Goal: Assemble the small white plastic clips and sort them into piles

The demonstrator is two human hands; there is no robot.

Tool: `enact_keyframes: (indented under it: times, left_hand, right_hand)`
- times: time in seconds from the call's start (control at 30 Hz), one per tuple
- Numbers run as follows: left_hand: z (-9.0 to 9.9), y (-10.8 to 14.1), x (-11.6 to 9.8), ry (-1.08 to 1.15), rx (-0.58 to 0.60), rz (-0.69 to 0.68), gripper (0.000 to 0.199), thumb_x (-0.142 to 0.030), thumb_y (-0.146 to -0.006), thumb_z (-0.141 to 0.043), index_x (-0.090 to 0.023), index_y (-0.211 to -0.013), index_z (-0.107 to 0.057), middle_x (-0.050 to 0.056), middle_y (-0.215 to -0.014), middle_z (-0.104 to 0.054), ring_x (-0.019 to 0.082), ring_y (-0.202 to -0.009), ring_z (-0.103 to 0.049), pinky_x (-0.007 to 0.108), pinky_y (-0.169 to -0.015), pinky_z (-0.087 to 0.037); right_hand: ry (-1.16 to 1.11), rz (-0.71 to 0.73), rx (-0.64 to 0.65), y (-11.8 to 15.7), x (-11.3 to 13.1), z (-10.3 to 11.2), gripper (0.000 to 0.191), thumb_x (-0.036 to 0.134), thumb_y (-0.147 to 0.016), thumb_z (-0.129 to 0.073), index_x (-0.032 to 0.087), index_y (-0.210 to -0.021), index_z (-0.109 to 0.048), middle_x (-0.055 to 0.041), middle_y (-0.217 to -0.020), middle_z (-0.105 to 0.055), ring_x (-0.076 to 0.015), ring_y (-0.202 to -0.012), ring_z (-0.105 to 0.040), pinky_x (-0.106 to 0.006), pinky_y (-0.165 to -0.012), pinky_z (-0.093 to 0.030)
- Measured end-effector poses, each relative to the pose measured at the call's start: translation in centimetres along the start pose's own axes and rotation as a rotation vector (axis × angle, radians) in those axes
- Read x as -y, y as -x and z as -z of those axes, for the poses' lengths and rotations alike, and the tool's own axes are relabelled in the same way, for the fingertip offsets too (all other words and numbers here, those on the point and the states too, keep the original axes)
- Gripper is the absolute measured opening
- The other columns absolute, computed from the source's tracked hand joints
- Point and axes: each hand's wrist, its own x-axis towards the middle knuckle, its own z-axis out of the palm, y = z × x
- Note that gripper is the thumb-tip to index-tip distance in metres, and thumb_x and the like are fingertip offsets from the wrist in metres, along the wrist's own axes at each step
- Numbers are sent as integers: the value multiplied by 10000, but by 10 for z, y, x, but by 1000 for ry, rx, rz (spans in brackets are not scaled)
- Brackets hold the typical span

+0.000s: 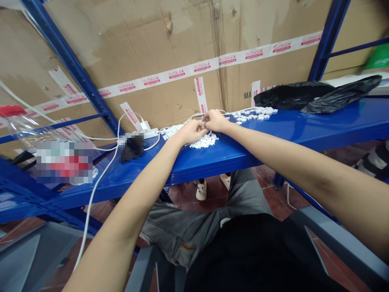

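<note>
My left hand point(193, 132) and my right hand point(215, 121) meet over the blue shelf, fingers pinched close together. Between the fingertips there seems to be a small white piece, too small and covered to make out its kind. Just below my hands lies a heap of tiny white plastic pieces point(204, 140). More white pieces point(172, 131) lie to the left, partly hidden behind my left hand. Beyond my right wrist, a spread of larger white plastic pieces point(258, 113) rests near the back of the shelf.
A black plastic bag point(340, 97) lies on the shelf point(298, 125) at the right. White cables run to a power strip point(151, 133) at the left, beside a blurred dark object point(132, 148). Taped cardboard point(170, 48) stands behind. A clear red-capped bottle point(27, 125) is far left.
</note>
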Motion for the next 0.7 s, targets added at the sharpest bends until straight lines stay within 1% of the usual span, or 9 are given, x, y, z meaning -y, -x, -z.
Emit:
enact_keyframes:
  times: [0.13, 0.27, 0.43, 0.6, 0.7]
  left_hand:
    - [1, 0, -2, -4, -19, -5, 302, -290, -867, -612, -189, -615, -481, -1, -550, -482, 140, -534, -425, 316, -561, -295]
    - [1, -1, -1, 1, -25, -10, 267, -272, -870, -621, -176, -651, -503, -3, -571, -513, 122, -535, -439, 292, -554, -305]
    - [2, -2, 1, 60, -32, 2, 188, -217, -839, -672, -152, -703, -561, -2, -614, -571, 108, -550, -479, 260, -558, -335]
    - [5, -2, 0, 105, -39, 10, 133, -198, -805, -722, -123, -729, -643, 26, -665, -653, 123, -599, -554, 260, -613, -405]
    - [9, -1, 1, 131, -49, 26, 93, -189, -804, -718, -112, -768, -682, 39, -684, -687, 129, -602, -580, 262, -621, -431]
  right_hand:
    - [4, 5, 5, 0, 0, 0, 279, 136, -729, -664, 123, -986, -771, -142, -990, -744, -284, -947, -672, -335, -866, -511]
    - [23, -3, 4, 0, 0, 1, 300, 153, -728, -668, 124, -1010, -767, -131, -1010, -744, -277, -977, -676, -331, -895, -513]
    - [20, 9, 34, 2, 3, 3, 309, 150, -710, -687, 100, -1005, -764, -121, -993, -749, -257, -953, -687, -288, -860, -516]
    - [17, 65, 45, 0, 1, 3, 251, 135, -713, -712, 109, -954, -775, -104, -921, -760, -253, -932, -695, -273, -823, -517]
    - [-1, 82, 39, 0, 1, 3, 221, 109, -736, -708, 98, -945, -777, -97, -880, -761, -245, -910, -700, -269, -812, -520]
